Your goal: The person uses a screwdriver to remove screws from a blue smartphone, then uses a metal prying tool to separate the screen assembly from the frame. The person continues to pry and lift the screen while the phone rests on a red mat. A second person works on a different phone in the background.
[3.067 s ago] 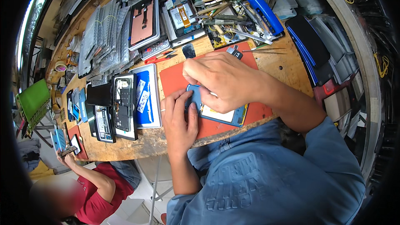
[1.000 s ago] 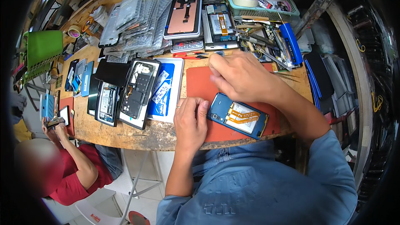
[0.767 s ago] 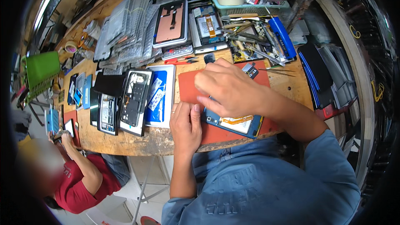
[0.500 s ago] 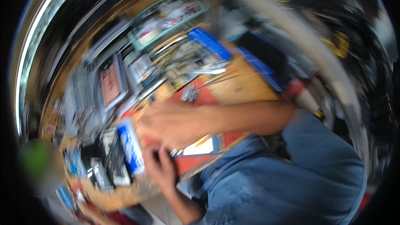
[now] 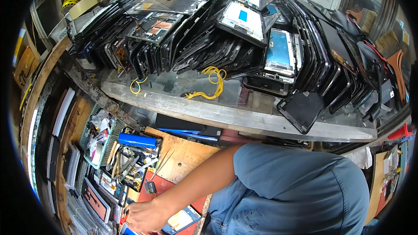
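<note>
My right hand (image 5: 146, 216) reaches in from the right, low over the red mat (image 5: 162, 185). Its fingers are curled together beside a small red-orange piece (image 5: 125, 212); what they grip is partly hidden. Just right of the hand, an opened phone (image 5: 183, 219) with a dark blue frame and a pale inside lies on the mat. A small black part (image 5: 150, 187) rests above the wrist. Thin tweezers (image 5: 163, 163) lie on the wooden bench (image 5: 187, 152). My left hand cannot be made out.
A metal-edged shelf (image 5: 235, 121) bears tightly packed phone frames (image 5: 209, 54) and a yellow cord (image 5: 217, 82). One black panel (image 5: 301, 109) overhangs its edge. On the left are a green basket (image 5: 95, 163), a tool tray (image 5: 130, 161) and a blue cylinder (image 5: 137, 140).
The view has swung right and up, bringing the shelf of phone frames in. My left hand has gone out of sight. The right hand now sits at the lower edge.
</note>
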{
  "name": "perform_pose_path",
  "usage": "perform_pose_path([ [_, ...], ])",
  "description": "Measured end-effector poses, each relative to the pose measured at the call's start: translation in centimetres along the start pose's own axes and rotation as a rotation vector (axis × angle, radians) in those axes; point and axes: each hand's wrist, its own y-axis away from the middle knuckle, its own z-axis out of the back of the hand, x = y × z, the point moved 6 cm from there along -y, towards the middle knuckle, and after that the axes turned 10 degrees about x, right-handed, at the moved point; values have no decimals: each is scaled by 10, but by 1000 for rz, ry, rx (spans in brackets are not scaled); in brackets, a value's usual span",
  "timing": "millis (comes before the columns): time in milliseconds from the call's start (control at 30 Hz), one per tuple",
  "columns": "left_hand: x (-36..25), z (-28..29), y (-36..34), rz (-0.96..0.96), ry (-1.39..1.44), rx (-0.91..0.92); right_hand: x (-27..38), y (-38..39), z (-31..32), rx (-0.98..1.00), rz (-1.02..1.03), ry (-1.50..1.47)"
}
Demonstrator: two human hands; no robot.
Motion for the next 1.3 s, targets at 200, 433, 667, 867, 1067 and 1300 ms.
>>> perform_pose_path([
  [200, -19, -4, -9, -133, -68, -54, 6, 4, -9, -419, 243, -28],
  [433, -31, -14, -22, -213, -110, -39, -94, -45, -120, -516, -623, -218],
  [667, -27, -2, -35, -227, -115, -10, -57, -39, -110, -137, -285, -136],
  [867, -16, 8, -48, -308, -125, 46, 4, 17, 21, -5, -115, -164],
  [1067, -13, 13, -56, -372, -151, 80, 1, 21, 25, -52, -171, -71],
  [1300, -10, 13, -56, -417, -168, 91, 13, 17, 34, -68, -9, -232],
])
